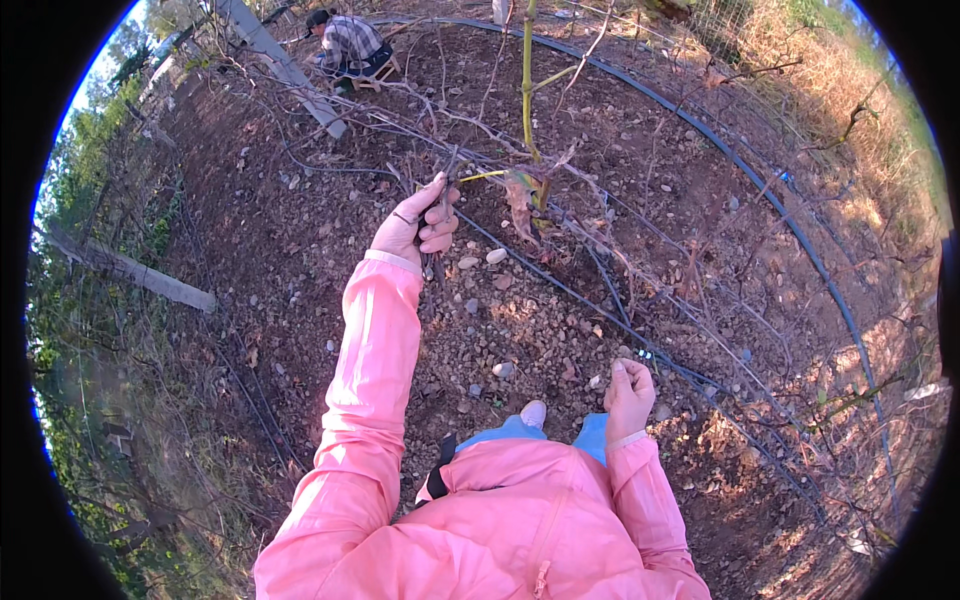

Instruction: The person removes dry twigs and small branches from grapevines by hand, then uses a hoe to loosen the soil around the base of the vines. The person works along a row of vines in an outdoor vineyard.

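Observation:
My left hand [421, 219], raised and reaching forward, is closed around thin dark stems or twigs [448, 169] beside a trellised vine; what else is inside the grip is hidden. Right of it stand a green-yellow vine shoot [528, 82] and a curled dry leaf [520, 204]. My right hand [630, 388] is lower, near my waist, with its fingers curled and thumb against the index finger; whether something small is between them cannot be told. A dark irrigation hose [555, 283] passes between the hands.
Bare vine canes [675, 296] and wires cross in front of me. Concrete posts [300, 79] lean at the left. A thick blue-grey hose [757, 180] curves across the right. Stones [496, 256] lie on the soil. A person [352, 46] in a checked shirt sits on a low stool, top left.

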Available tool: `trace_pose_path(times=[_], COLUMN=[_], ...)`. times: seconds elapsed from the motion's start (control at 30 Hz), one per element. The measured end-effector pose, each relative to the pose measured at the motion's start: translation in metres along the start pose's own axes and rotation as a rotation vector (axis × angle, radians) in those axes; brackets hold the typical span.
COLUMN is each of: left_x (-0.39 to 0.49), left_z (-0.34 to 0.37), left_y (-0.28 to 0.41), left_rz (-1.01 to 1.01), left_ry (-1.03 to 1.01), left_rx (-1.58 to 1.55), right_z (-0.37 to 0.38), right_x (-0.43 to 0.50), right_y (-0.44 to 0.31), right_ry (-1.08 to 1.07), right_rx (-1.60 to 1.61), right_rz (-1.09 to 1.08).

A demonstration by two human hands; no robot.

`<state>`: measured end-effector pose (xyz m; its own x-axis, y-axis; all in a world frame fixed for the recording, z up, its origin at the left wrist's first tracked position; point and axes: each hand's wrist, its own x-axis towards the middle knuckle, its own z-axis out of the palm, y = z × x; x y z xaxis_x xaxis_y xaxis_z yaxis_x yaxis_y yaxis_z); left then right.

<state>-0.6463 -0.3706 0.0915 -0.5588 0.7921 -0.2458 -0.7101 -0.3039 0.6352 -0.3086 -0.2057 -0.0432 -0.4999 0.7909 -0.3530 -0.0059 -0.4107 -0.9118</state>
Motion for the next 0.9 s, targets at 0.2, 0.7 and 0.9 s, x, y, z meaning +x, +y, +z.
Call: trace_pose_path(times=[0.2, 0.7, 0.9], left_x=[-0.007, -0.006, 0.0], left_z=[-0.023, -0.062, -0.021], left_y=[-0.028, -0.182, -0.201], left_rz=[0.02, -0.566, -0.654], left_ry=[-0.02, 0.35, 0.308], left_rx=[-0.285, -0.405, -0.418], right_z=[-0.008, -0.054, -0.074], right_x=[-0.006, -0.061, -0.074], right_y=[0.011, 0.047, 0.038], right_ry=[0.021, 0.151, 0.146], right_rx=[-0.056, -0.115, -0.099], right_rz=[0.049, 0.011, 0.119])
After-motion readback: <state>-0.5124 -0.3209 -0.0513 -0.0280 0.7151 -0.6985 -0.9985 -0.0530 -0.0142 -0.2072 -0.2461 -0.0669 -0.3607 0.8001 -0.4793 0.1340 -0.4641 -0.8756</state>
